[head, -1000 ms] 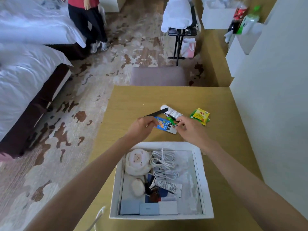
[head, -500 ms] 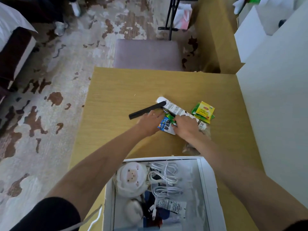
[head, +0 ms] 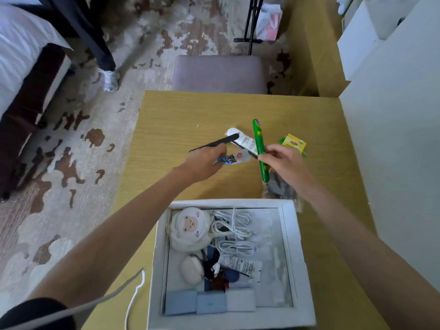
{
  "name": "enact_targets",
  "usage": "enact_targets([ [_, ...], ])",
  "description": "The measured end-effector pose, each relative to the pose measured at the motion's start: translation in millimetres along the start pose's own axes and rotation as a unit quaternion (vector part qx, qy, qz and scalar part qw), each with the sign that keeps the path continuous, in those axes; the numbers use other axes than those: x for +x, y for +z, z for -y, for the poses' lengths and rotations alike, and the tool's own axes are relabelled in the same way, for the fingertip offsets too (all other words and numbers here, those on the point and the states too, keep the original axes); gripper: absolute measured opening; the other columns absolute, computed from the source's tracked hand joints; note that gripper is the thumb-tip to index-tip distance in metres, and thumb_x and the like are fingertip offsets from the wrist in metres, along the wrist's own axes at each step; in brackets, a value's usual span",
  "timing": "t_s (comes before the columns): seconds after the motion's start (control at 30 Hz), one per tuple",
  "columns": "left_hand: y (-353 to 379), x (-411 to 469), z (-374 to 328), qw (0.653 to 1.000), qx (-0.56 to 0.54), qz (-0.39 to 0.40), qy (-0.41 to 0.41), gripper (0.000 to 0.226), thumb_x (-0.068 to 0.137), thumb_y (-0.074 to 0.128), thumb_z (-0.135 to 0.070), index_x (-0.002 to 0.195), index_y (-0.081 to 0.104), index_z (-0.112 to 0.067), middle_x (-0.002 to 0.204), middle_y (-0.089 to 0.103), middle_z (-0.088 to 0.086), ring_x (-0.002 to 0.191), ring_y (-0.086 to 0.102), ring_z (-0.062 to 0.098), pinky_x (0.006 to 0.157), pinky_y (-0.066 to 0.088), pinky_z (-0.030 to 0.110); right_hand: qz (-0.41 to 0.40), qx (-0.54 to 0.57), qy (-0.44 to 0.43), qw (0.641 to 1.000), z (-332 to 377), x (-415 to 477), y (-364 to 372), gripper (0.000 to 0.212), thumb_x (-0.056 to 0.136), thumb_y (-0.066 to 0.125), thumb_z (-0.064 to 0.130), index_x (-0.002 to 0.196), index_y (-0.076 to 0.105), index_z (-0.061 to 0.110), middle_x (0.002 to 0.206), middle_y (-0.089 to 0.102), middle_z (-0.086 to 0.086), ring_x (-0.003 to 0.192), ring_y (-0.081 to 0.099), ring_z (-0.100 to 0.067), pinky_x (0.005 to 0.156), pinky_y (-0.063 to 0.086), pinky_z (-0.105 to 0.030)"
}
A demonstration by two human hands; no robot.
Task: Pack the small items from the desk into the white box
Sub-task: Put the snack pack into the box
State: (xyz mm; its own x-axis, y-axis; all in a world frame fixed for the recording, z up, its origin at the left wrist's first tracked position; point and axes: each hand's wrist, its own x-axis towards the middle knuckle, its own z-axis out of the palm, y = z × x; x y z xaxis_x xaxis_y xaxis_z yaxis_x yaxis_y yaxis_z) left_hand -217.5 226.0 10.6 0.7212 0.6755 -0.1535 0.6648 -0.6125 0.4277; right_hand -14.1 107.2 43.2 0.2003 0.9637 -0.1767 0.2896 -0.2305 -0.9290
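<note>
Fingers (head: 267,154) of the right hand (head: 284,163) pinch a long green packet (head: 259,148) near its middle, lifted off the desk (head: 181,115); the left hand (head: 204,163) is closed on a black comb (head: 213,144) and a blue-and-white sachet (head: 234,158). Nearest, the white box (head: 300,258) already holds a bear pouch (head: 189,226) and coiled white cables (head: 234,231). All of these look light and floppy, likely slippery film, so a mid-length pinch should carry them. Beyond the hands, a white tube (head: 242,140) and yellow tea packets (head: 294,142) lie on the smooth wood. Farther off stand a grey stool (head: 219,72), patterned carpet (head: 59,151) and a bed (head: 21,51).
</note>
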Motion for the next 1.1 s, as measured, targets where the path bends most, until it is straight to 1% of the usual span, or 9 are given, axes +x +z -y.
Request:
enact_targets([
  [0.17,-36,-89,-33,0.988,-0.096,-0.111,-0.039,0.024,0.091,0.056,-0.023,0.112,0.049,-0.014,0.092,0.067,0.013,0.067,0.058,0.032,0.055,0.048,0.038,0.113,0.022,-0.025,0.993,8,-68,-7,0.008,0.084,0.070,0.019,0.091,0.073,0.022,0.084,0.070,-0.008,0.075,0.064,-0.015,0.069,0.054,-0.032],
  [0.3,-37,-165,-50,0.978,-0.139,-0.136,-0.082,0.020,0.091,0.057,-0.025,0.108,0.049,-0.020,0.082,0.064,0.004,0.066,0.060,0.030,0.056,0.052,0.046,0.232,-0.126,-0.070,0.962,1,-110,10,0.017,0.083,0.072,0.020,0.089,0.070,0.036,0.085,0.070,0.016,0.078,0.065,-0.001,0.066,0.054,-0.022],
  [0.47,-17,-222,-53,0.970,-0.180,-0.110,-0.124,0.018,0.092,0.057,-0.021,0.107,0.047,-0.019,0.097,0.069,0.011,0.078,0.066,0.028,0.062,0.055,0.047,0.327,-0.317,-0.053,0.888,-18,-145,35,0.022,0.081,0.068,0.027,0.102,0.070,0.032,0.092,0.065,0.015,0.083,0.062,-0.005,0.074,0.053,-0.028],
  [0.6,-9,-236,-45,0.971,-0.187,-0.083,-0.128,0.020,0.092,0.057,-0.024,0.109,0.047,-0.020,0.104,0.069,0.008,0.069,0.062,0.005,0.047,0.045,0.012,0.324,-0.411,-0.100,0.846,-32,-166,68,0.021,0.082,0.064,0.030,0.102,0.068,0.031,0.094,0.063,0.009,0.085,0.059,-0.013,0.073,0.051,-0.033],
  [0.7,-6,-242,-41,0.980,-0.156,-0.067,-0.104,0.021,0.093,0.056,-0.029,0.112,0.048,-0.022,0.107,0.067,0.006,0.076,0.062,0.013,0.053,0.048,0.016,0.291,-0.439,-0.120,0.842,-39,-169,96,0.025,0.086,0.065,0.033,0.110,0.067,0.030,0.099,0.064,0.007,0.090,0.057,-0.012,0.075,0.048,-0.031],
  [0.8,-3,-247,-39,0.987,-0.129,-0.048,-0.085,0.028,0.093,0.055,-0.028,0.119,0.048,-0.021,0.112,0.065,0.007,0.086,0.061,0.023,0.068,0.053,0.035,0.285,-0.416,-0.115,0.856,-39,-170,111,0.024,0.086,0.068,0.027,0.109,0.068,0.024,0.097,0.067,0.006,0.089,0.059,-0.011,0.079,0.049,-0.031],
  [0.93,0,-251,-34,0.993,-0.109,0.037,-0.013,0.028,0.092,0.056,-0.030,0.116,0.042,-0.031,0.095,0.066,0.005,0.062,0.053,0.013,0.059,0.043,0.031,0.232,-0.182,-0.011,0.955,-25,-173,102,0.045,0.076,0.080,0.029,0.117,0.062,0.024,0.100,0.069,0.011,0.092,0.065,-0.005,0.075,0.050,-0.017],
  [1.0,2,-250,-34,0.991,-0.087,0.100,0.015,0.031,0.092,0.055,-0.033,0.119,0.039,-0.034,0.095,0.067,0.007,0.071,0.059,0.020,0.065,0.048,0.035,0.254,-0.040,0.016,0.966,-12,-178,93,0.054,0.072,0.083,0.028,0.121,0.060,0.027,0.110,0.070,0.009,0.103,0.065,-0.005,0.080,0.051,-0.015],
  [1.1,11,-242,-41,0.984,-0.064,0.157,0.054,0.034,0.093,0.053,-0.034,0.124,0.039,-0.034,0.100,0.067,0.008,0.079,0.061,0.024,0.073,0.050,0.037,0.275,-0.009,0.008,0.961,-4,-187,86,0.039,0.077,0.080,0.026,0.112,0.067,0.016,0.103,0.072,-0.001,0.094,0.067,-0.011,0.076,0.052,-0.023],
])
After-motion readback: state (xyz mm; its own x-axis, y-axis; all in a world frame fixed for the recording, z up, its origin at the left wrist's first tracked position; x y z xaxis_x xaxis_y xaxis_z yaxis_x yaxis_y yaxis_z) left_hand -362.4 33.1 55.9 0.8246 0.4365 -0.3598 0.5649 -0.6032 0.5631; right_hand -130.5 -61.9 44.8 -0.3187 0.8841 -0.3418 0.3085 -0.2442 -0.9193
